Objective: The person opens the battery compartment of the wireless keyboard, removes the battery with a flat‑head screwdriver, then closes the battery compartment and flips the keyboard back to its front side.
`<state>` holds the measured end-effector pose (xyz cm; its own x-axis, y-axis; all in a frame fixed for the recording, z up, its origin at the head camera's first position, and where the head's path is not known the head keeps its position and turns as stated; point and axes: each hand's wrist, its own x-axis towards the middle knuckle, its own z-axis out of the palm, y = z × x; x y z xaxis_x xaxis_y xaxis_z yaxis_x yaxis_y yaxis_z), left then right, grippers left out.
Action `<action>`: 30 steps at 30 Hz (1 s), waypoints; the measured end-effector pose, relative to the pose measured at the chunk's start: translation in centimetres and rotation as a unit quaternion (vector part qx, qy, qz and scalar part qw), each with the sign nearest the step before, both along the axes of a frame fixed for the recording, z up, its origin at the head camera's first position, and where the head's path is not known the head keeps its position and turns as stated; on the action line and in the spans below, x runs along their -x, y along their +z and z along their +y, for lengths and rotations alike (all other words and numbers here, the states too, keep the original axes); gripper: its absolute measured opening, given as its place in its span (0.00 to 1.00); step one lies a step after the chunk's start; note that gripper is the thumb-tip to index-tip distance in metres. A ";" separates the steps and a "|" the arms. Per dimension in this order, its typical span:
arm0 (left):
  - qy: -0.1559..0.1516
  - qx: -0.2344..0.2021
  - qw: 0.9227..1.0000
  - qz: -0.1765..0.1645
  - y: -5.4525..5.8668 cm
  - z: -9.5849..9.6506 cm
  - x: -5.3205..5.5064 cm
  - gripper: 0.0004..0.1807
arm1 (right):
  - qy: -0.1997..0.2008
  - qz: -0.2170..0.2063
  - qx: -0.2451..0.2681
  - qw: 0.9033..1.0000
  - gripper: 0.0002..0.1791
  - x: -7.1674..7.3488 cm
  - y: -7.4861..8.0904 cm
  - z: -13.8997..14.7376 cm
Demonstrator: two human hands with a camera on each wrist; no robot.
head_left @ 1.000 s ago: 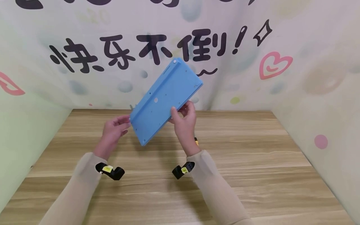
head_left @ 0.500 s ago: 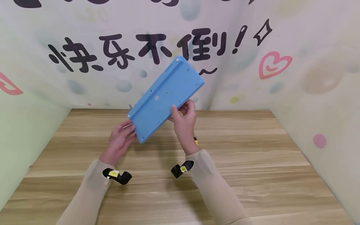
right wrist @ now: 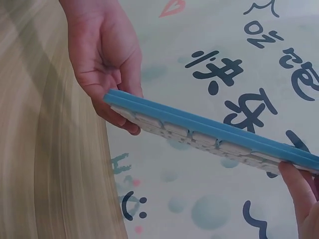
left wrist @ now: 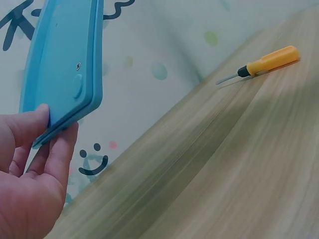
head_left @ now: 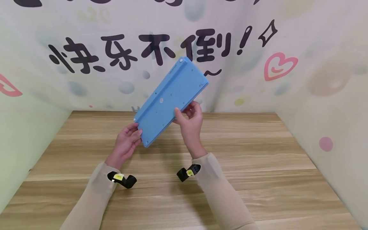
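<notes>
A blue keyboard (head_left: 172, 99) is held up slantwise above the table, its flat blue underside with small screw holes turned to the head view. White keys (right wrist: 199, 142) show along its other face in the right wrist view. My left hand (head_left: 126, 142) pinches the lower left end, with the thumb (left wrist: 32, 124) on the underside and fingers behind. My right hand (head_left: 189, 124) grips the long lower edge near the middle, thumb on the underside; its other fingers are partly hidden behind the keyboard.
A screwdriver (left wrist: 271, 60) with a yellow handle lies on the wood-grain table (head_left: 258, 179); the right wrist mostly hides it in the head view. A printed cloth backdrop (head_left: 244, 89) rises at the table's back edge, with pale walls at both sides.
My left hand has moved right and slightly down from the keyboard's left corner, and now pinches its short end. The keyboard and right hand have barely shifted.
</notes>
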<state>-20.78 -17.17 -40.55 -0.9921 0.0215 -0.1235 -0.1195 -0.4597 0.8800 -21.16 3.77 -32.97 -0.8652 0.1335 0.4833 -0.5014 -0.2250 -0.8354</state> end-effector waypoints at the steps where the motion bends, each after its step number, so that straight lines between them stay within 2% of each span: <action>1: 0.001 -0.003 1.000 0.001 0.0 0.0 0.0 0.15 | 0.002 0.003 0.000 1.000 0.18 0.0 0.0 0.0; 4: 0.007 -0.015 1.000 0.004 0.1 0.1 0.1 0.15 | 0.012 0.016 -0.001 1.000 0.20 0.2 0.2 0.2; 9: 0.012 -0.032 0.999 0.008 0.1 0.0 0.2 0.15 | 0.002 0.040 -0.007 0.999 0.25 0.4 0.9 0.5; 14: 0.012 -0.034 0.999 0.018 0.3 -0.2 0.1 0.15 | 0.002 0.034 0.010 0.999 0.28 0.5 1.5 0.9; 21: 0.009 -0.025 0.999 0.030 0.3 -0.7 -0.2 0.14 | -0.031 0.046 0.023 0.998 0.37 0.6 1.9 1.6; 30: 0.017 0.012 0.999 0.042 -0.2 -2.1 -0.8 0.14 | -0.078 0.045 0.009 0.996 0.31 0.6 2.6 2.8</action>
